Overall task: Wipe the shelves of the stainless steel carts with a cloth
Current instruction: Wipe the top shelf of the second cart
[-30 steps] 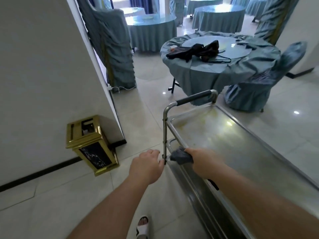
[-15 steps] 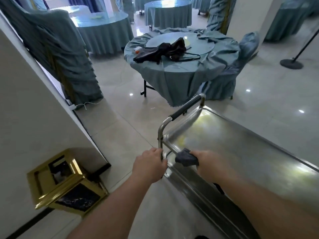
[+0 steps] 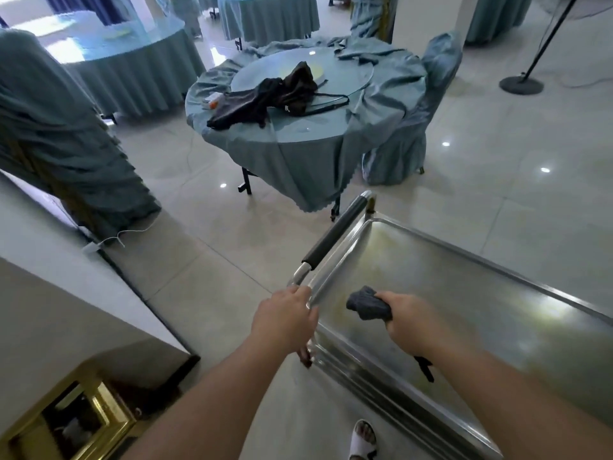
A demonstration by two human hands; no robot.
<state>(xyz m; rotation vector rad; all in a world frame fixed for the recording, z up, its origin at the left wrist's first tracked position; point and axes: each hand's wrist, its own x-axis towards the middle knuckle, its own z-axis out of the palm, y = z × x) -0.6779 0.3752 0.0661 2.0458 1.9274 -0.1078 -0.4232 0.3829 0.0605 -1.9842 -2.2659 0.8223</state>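
A stainless steel cart fills the lower right of the head view, its top shelf [image 3: 464, 293] a shallow tray with yellowish smears near the far corner. A handle bar [image 3: 335, 232] with a black grip runs along the cart's left end. My left hand [image 3: 285, 323] grips the cart's near left corner post below that handle. My right hand [image 3: 408, 318] holds a bunched dark grey cloth [image 3: 366, 303] and presses it on the top shelf close to the left rim. The lower shelves are hidden under the top tray.
A round table [image 3: 298, 141] with teal cloth and a black bag [image 3: 278, 94] stands just beyond the cart. A covered chair [image 3: 414, 121] sits at its right. A white wall [image 3: 49, 293] and gold bin [image 3: 66, 423] lie left. A black stand base [image 3: 520, 84] is far right.
My right hand has slid the cloth from the shelf's near left rim inward onto the tray. My view has swung to the right and downward. The left hand keeps its grip on the post.
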